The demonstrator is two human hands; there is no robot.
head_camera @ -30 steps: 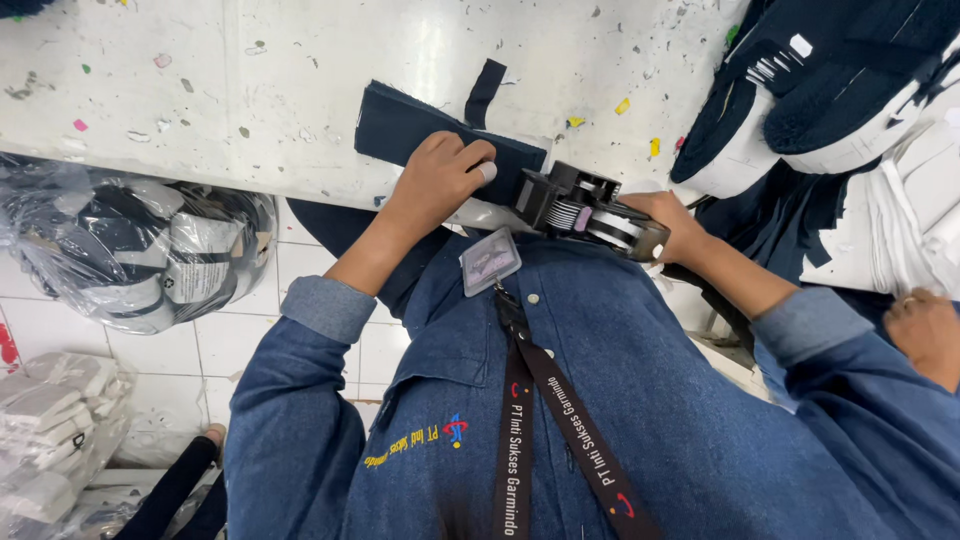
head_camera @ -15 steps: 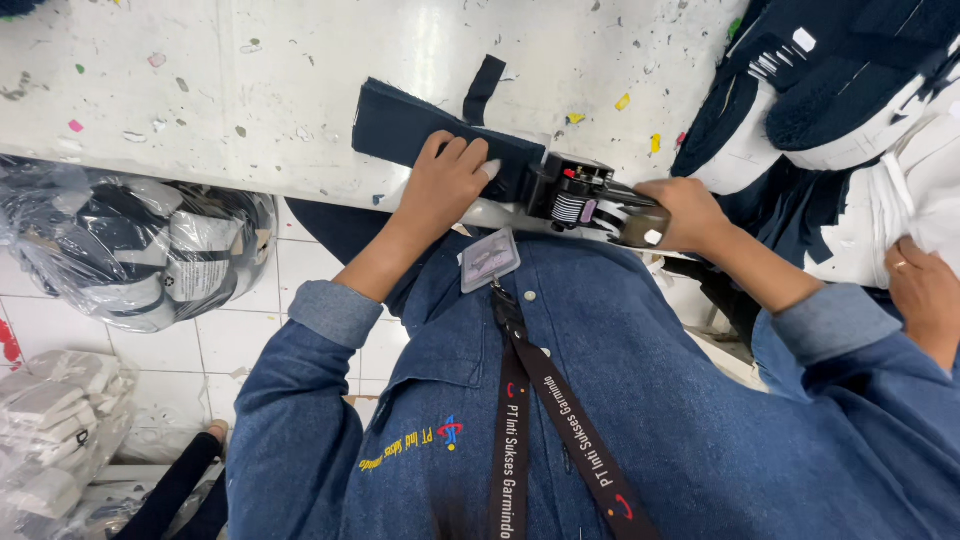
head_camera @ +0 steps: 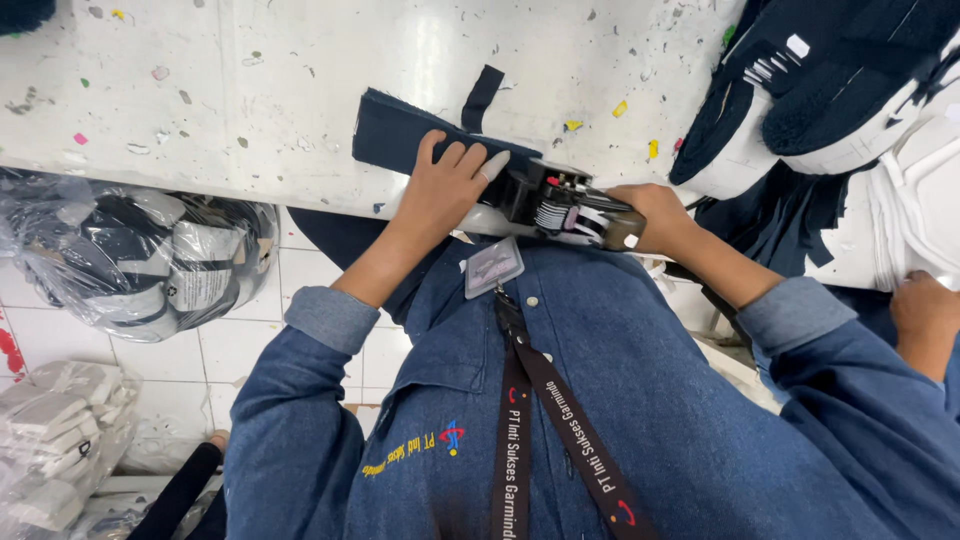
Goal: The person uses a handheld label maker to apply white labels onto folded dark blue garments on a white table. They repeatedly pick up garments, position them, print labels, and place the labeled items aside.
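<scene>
While left hand (head_camera: 445, 190) pins navy fabric (head_camera: 395, 135), right hand (head_camera: 655, 215) grips label gun (head_camera: 565, 205).

Clear plastic bag (head_camera: 140, 260) of dark and white bundles under the worktop, left. Grey rectangular badge card (head_camera: 494, 266) hangs on a black lanyard (head_camera: 560, 420). White wrapped packs (head_camera: 55, 440) lower left.

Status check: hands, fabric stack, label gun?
Left hand flat on dark fabric stack. Right hand grips label gun, nose at the stack. Nothing in the way.
</scene>
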